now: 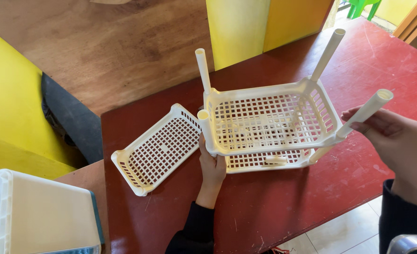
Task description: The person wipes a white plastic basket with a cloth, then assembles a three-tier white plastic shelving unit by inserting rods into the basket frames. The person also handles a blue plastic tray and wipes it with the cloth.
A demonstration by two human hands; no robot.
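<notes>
White plastic rack [269,120] on the red table [274,202]: left hand [211,164] grips its front-left corner, right hand [392,136] closes around a corner tube [364,113]. A loose tray [157,149] lies beside it.

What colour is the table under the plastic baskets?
Dark red, scuffed table, clearest in the head view; the baskets are white.
</notes>
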